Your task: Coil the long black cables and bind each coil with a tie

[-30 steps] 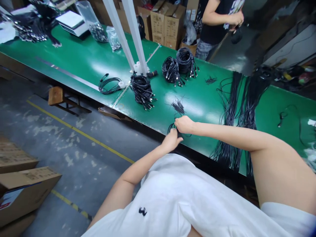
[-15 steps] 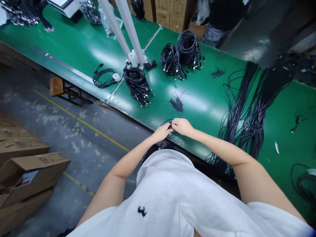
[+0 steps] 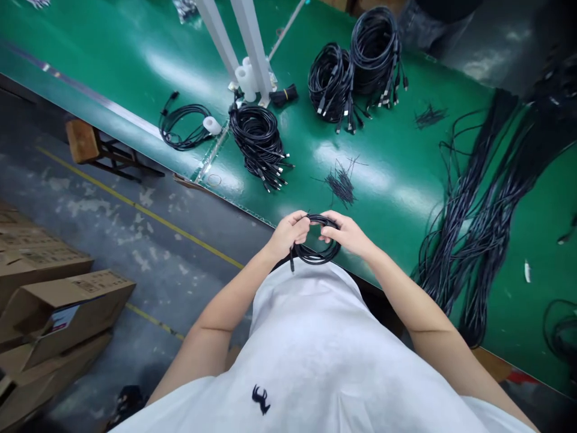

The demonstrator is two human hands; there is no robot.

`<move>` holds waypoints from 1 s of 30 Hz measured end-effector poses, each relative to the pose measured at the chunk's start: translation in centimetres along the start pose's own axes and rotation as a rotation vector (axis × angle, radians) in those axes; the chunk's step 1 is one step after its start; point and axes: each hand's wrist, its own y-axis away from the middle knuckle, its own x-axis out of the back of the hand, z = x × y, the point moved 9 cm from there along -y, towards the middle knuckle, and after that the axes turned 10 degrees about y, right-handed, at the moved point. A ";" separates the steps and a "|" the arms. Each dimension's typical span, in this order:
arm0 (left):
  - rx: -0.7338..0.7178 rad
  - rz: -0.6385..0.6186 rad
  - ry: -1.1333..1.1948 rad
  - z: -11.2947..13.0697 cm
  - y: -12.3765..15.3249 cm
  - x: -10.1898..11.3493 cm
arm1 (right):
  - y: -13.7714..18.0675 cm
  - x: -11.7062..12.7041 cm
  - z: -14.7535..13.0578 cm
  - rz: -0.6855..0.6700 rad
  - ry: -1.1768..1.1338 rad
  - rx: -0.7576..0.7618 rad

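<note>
Here I have both hands together at the near edge of the green table (image 3: 135, 66), just above the white shirt (image 3: 315, 361). My left hand (image 3: 288, 231) is curled closed around the left side of a small coiled black cable (image 3: 315, 252), fingers wrapped over the top of the loop. My right hand (image 3: 349, 233) grips the right side of the same coil, thumb and fingers pinched over the strands, so the loop hangs between the two hands, held clear of the table. A short end of the cable sticks down from the coil on the left, just below my left hand.

Just beyond my hands, a loose cluster of short black twist ties (image 3: 341, 182) lies on the table. Farther and to the left, a bundle of finished coiled cables (image 3: 260, 139) rests with its plug ends pointing toward the near edge. Left of that sits a single loose cable coil (image 3: 183, 123) with a small white roll (image 3: 211, 125) touching it. Two white posts (image 3: 234, 36) rise from the table behind that bundle. At the far side, two more large bundles of coiled cables (image 3: 356, 72) lie side by side, touching. To the right, a long sheaf of uncoiled black cables (image 3: 478, 198) stretches from the far right corner down over the near edge. On the floor at the left are cardboard boxes (image 3: 58, 307) and a small wooden stool (image 3: 83, 139).
</note>
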 end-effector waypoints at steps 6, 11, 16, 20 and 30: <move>-0.154 0.179 0.224 3.2 -0.4 4.2 | -4.5 -0.6 1.0 0.239 -0.446 -0.185; -0.179 0.355 0.319 4.7 -2.1 8.0 | -9.2 -3.2 0.1 0.090 -0.583 -0.262; -0.404 0.470 0.336 10.4 -7.2 11.0 | -16.1 0.7 -2.8 0.297 -0.354 -0.106; -0.604 0.520 -0.090 17.0 -11.0 12.2 | -26.5 6.3 -7.8 0.442 0.196 0.132; -0.624 0.352 -1.627 19.1 -13.7 13.7 | -38.9 2.5 -4.6 0.355 0.964 0.310</move>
